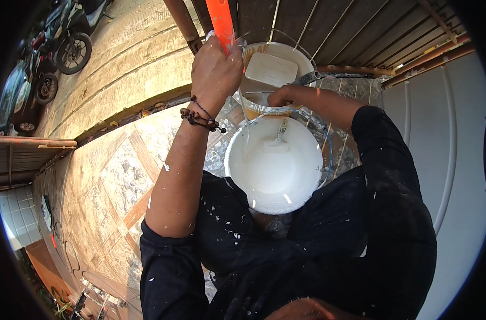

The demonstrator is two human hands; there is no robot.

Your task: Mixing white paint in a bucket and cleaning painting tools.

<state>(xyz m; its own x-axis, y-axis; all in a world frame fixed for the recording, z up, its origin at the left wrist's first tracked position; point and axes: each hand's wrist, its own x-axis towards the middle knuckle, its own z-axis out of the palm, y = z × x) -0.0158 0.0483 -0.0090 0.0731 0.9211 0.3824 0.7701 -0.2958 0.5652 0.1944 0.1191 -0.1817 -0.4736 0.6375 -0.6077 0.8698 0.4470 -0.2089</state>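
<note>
White paint bucket (275,170) below; left grip (215,69) clasps orange handle (220,21).

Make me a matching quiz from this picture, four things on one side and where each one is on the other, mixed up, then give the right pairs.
Things:
1. left hand
2. right hand
3. brush
4. motorbikes

Places:
A. lying in the bucket of white paint
B. parked far below, at the upper left
C. gripping the orange pole
D. at the rim of the farther bucket

Pairs: 1-C, 2-D, 3-A, 4-B
</note>
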